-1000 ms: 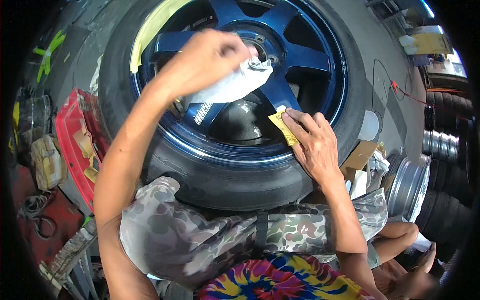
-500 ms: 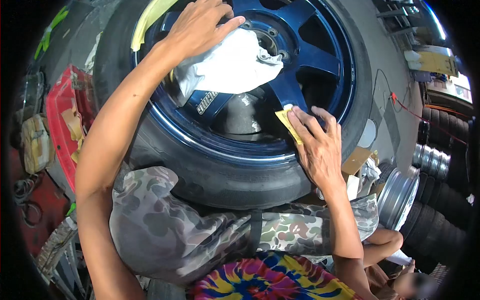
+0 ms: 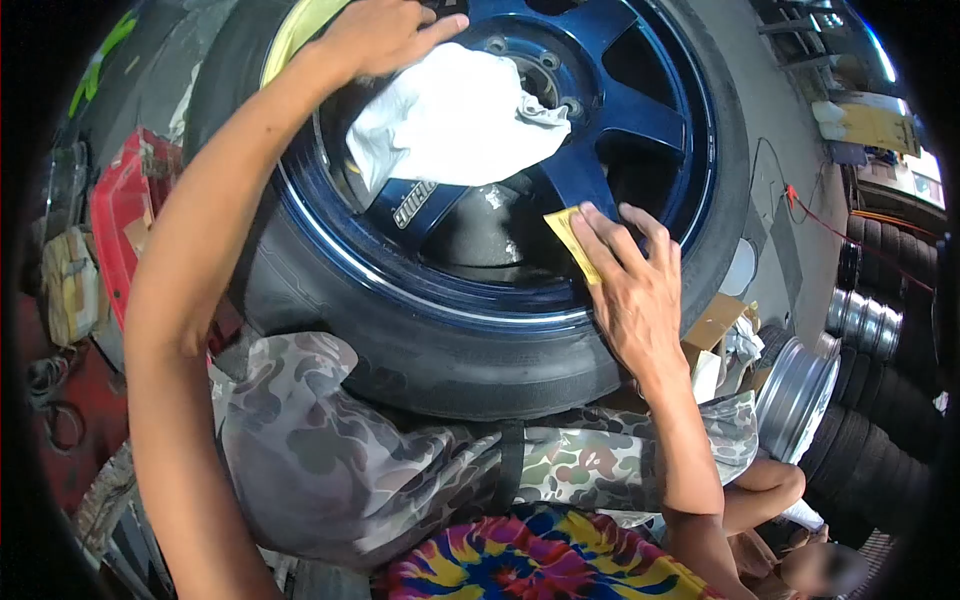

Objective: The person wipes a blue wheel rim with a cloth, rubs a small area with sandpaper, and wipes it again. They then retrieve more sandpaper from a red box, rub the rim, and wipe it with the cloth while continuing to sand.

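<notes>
A blue multi-spoke wheel (image 3: 645, 125) lies face up inside a black tyre (image 3: 480, 385) in front of me. My right hand (image 3: 635, 270) presses a folded yellow piece of sandpaper (image 3: 572, 246) against the lower right spoke near the rim, its fingers laid along the piece. Over the hub's left side lies a crumpled white cloth (image 3: 455, 120). Just above the cloth, my left hand (image 3: 385, 35) rests at the wheel's upper left, thumb stretched out; some of its fingers are cut off by the frame's top. Beside it, a yellow strip (image 3: 290, 45) runs along the rim.
A red panel (image 3: 115, 215) stands to the left. At right are a cardboard box (image 3: 712, 320), a silver rim (image 3: 795, 395) and stacked tyres (image 3: 855, 430). A red cable (image 3: 830, 222) crosses the floor. Another person (image 3: 765, 490) sits at the lower right.
My left hand has shifted up and left, off the white cloth, and its forearm has swung left. The right hand and sandpaper have moved slightly left along the spoke.
</notes>
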The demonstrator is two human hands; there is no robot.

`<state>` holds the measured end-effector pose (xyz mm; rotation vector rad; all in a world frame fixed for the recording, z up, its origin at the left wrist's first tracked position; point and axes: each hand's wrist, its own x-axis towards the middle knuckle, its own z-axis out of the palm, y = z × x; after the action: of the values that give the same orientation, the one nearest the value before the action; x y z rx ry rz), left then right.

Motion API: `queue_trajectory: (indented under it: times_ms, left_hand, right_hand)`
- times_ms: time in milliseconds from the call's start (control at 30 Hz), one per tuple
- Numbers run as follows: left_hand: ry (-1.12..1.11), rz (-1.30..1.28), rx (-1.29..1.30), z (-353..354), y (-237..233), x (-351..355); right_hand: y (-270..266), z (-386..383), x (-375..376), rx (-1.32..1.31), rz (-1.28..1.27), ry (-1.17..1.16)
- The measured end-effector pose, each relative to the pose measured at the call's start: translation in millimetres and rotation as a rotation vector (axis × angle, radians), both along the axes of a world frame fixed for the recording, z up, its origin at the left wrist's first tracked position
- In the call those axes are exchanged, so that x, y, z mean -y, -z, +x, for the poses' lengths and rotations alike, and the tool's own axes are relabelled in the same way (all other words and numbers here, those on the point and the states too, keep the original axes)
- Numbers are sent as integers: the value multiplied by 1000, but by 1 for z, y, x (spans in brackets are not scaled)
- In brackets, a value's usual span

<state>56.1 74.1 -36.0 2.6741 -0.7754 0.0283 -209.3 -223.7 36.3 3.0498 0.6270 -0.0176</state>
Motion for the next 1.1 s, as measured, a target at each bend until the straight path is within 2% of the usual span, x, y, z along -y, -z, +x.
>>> queue_trajectory:
  times_ms: [300, 433, 567, 667, 833, 1100]
  left_hand:
    - [-81, 228, -145, 27, 10, 15]
    - [-68, 229, -174, 21, 2, 17]
    - [-108, 217, -92, 24, 7, 16]
    - [-108, 218, -86, 19, 10, 17]
    - [-93, 154, -45, 22, 23, 21]
    - [-69, 138, -21, 19, 16, 19]
  right_hand:
    - [0, 6, 5, -5, -19, -24]
    - [-10, -7, 10, -12, -39, -50]
    - [-2, 10, 0, 20, -21, -33]
    - [-4, -12, 8, -3, -49, -12]
    - [-3, 7, -2, 27, -69, -28]
    - [-6, -3, -1, 15, -77, 4]
